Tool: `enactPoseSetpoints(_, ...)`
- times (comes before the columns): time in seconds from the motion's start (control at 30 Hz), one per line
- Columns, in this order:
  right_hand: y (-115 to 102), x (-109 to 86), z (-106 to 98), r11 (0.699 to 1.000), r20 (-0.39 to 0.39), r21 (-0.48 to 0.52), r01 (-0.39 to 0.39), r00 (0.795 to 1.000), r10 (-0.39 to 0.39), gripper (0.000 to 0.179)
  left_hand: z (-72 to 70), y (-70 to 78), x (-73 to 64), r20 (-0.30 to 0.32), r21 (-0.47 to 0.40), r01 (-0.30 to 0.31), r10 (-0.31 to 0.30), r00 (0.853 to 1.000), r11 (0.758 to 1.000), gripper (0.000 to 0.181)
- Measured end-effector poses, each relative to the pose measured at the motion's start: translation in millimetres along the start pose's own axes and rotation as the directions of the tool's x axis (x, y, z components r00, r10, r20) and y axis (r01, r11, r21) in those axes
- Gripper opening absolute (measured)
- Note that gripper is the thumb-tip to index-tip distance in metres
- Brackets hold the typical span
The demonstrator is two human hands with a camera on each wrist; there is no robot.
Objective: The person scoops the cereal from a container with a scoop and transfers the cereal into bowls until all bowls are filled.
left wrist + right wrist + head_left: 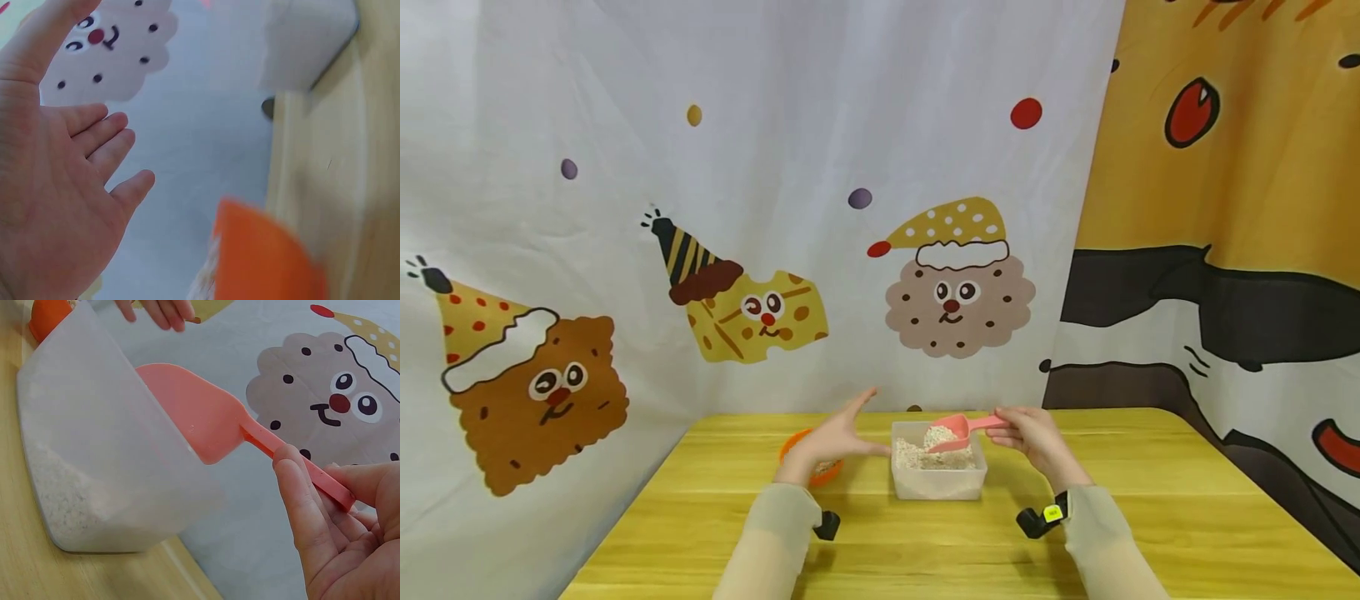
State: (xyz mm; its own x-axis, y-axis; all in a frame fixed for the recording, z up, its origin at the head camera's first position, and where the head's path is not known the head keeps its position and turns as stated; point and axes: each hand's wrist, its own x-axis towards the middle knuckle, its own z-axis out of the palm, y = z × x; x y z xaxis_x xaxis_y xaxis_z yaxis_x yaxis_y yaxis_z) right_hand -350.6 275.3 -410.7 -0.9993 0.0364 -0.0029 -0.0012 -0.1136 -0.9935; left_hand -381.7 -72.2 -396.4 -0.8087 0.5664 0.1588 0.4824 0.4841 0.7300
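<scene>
My right hand point(1036, 440) grips the handle of a pink scoop point(200, 415) between thumb and fingers. In the head view the scoop carries a heap of pale flakes point(938, 437), which look like oats, over a translucent plastic box point(937, 485). More flakes lie inside the box. My left hand point(835, 440) is spread with thumb and fingers apart, between the box and an orange bowl point(827, 477). In the left wrist view its palm faces the camera and holds nothing. The bowl point(265, 256) has some flakes in it and is partly hidden behind the left hand.
Everything stands on a yellow wood-grain table point(917, 550). Behind its far edge hangs a pale curtain point(775, 133) printed with cartoon figures. A black wrist camera point(827, 525) is strapped at the left wrist, another point(1033, 522) at the right.
</scene>
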Motion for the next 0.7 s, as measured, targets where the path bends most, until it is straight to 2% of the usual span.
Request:
enactPoseSetpoints(0.2, 2, 0.4, 1, 1.0, -0.004, -0.002, -0.005, 1.0, 0.005, 0.04, -25.5, -15.5, -16.4, -0.053, 0.046, 0.005, -0.002, 0.999, 0.999, 0.103)
enactPoseSetpoints(0.37, 3, 0.7, 4, 1.0, -0.002, -0.002, -0.013, 1.0, 0.013, 0.042, -41.5, -34.4, -34.8, -0.069, 0.052, 0.055, -0.051, 0.996, 0.997, 0.104)
enactPoseSetpoints(0.53, 3, 0.8, 4, 1.0, 0.001, 0.0, -0.015, 1.0, 0.015, 0.039, -48.2, -54.2, -46.9, -0.091, 0.026, 0.097, -0.095, 0.991, 0.995, 0.105)
enactPoseSetpoints(0.7, 3, 1.0, 3, 1.0, 0.014, -0.002, -0.014, 1.0, 0.014, 0.039, -46.0, -67.6, -55.6, -0.103, -0.008, 0.119, -0.119, 0.988, 0.993, 0.109)
